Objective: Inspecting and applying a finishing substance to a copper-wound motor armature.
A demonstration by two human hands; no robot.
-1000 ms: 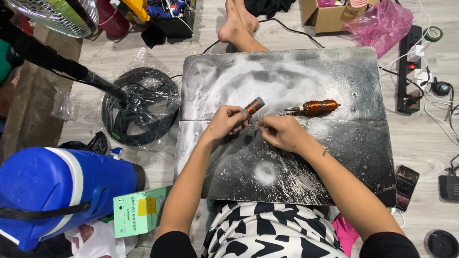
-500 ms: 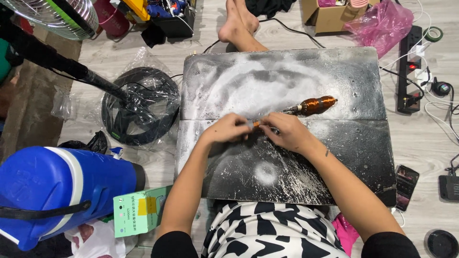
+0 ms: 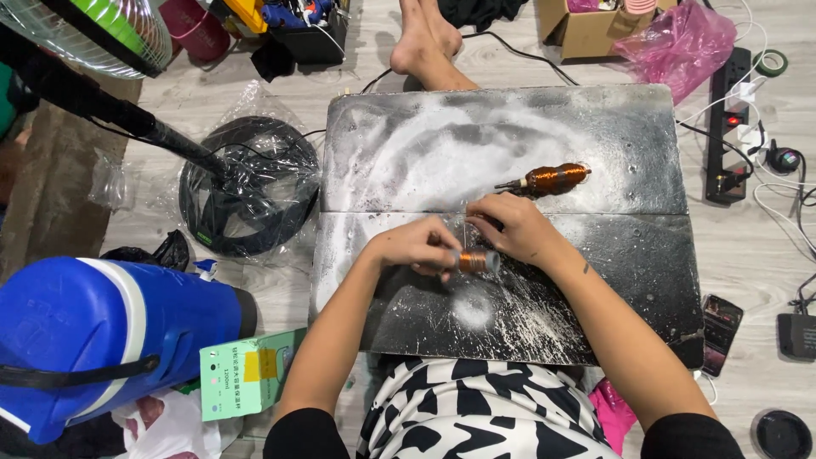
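Scuffed board (image 3: 595,280), coil (image 3: 476,261) mid-surface

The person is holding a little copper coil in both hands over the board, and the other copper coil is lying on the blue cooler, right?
Not quite. In the head view the other copper coil lies on the board, not the blue cooler. Both hands do hold the little copper coil.

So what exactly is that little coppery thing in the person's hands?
The small spool is a short cylinder wound with shiny copper-coloured wire, lying on its side just above the dusty dark board. The left hand grips one end, the right hand touches it from above. Its ends are mostly hidden by fingers.
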